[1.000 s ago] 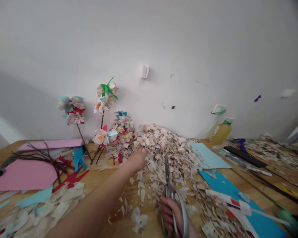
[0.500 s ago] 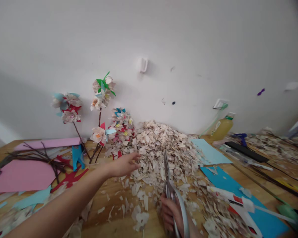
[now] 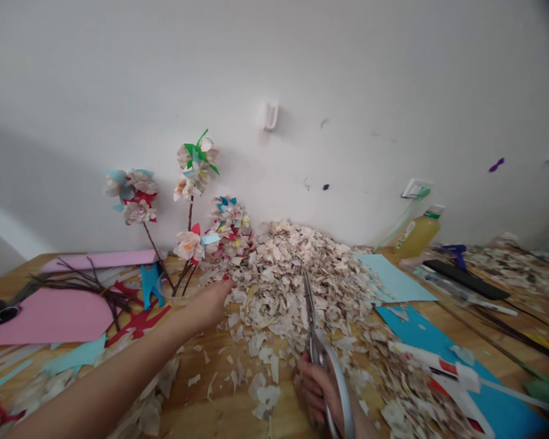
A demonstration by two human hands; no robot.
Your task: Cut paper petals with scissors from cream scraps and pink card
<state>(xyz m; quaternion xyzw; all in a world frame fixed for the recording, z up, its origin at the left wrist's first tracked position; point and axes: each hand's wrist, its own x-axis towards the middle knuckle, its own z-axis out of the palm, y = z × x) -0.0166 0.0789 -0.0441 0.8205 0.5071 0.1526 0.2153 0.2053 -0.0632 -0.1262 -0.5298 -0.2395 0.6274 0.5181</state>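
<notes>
My right hand (image 3: 318,390) is wrapped around the silver-grey handle of a pair of scissors (image 3: 315,332). Their blades look closed and point away from me over a heap of pale, dry, flaky petals (image 3: 306,256). My left hand (image 3: 210,305) hovers at the heap's left edge, near a small red bit. Its fingers are foreshortened and partly hidden, so their grip is unclear. Beyond it, flowers with coloured paper leaves sit on a brown twig (image 3: 190,213) and on a second twig (image 3: 152,241). More such flowers (image 3: 231,228) are clustered against the heap.
Pink paper (image 3: 59,317), a bundle of twigs (image 3: 80,283) and a blue clip-like piece (image 3: 150,285) lie to the left. On the right are blue sheets (image 3: 476,372), a white glue gun (image 3: 448,369), a black bar (image 3: 465,279) and a bottle of yellow liquid (image 3: 421,235).
My left hand has moved left, away from the middle of the heap, and its fingers look less spread. The scissors stay in my right hand. The view has shifted slightly.
</notes>
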